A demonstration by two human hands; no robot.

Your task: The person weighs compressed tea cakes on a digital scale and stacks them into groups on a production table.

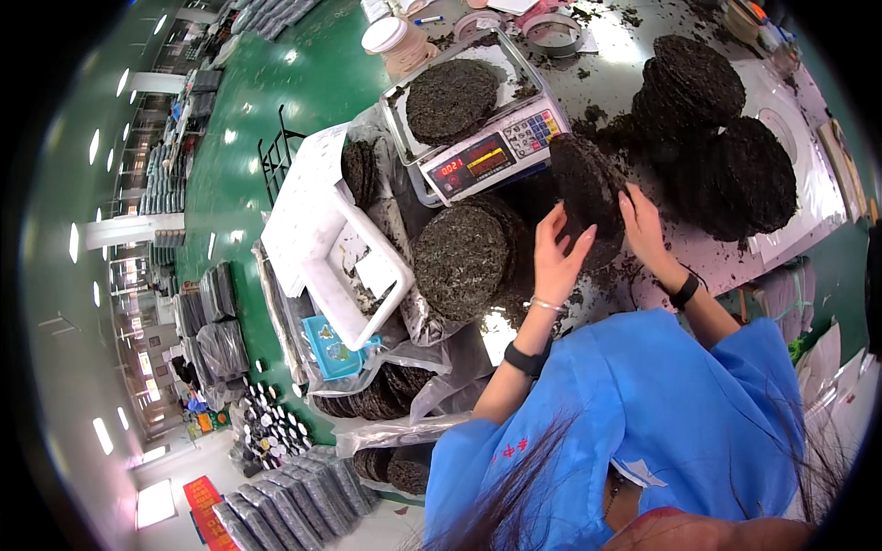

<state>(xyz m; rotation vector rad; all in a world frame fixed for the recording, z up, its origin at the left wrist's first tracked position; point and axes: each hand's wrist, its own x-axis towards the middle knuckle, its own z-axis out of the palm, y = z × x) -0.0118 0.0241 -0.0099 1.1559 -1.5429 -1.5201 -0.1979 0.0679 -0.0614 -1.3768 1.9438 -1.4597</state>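
Note:
Between my two hands stands a dark round disc of dried, pressed seaweed or similar plant matter (586, 186), tilted up on edge. My left hand (561, 255) is at its near left side, fingers spread, and my right hand (639, 220) touches its right edge with the fingertips. Another disc (451, 101) lies in the clear tray of a digital scale (482, 162) with a lit red display. A stack of discs (465, 258) stands left of my left hand. Two more piles, one upper (689, 86) and one lower (751, 179), are at the right.
A white plastic bin (358, 275) and paper sheets (303, 200) are at the left, with a blue dustpan (334, 348) below. Bagged discs (386, 392) lie in clear plastic. Dark crumbs litter the metal table (613, 38). Round rings (553, 34) and a lidded tub (386, 36) stand behind the scale.

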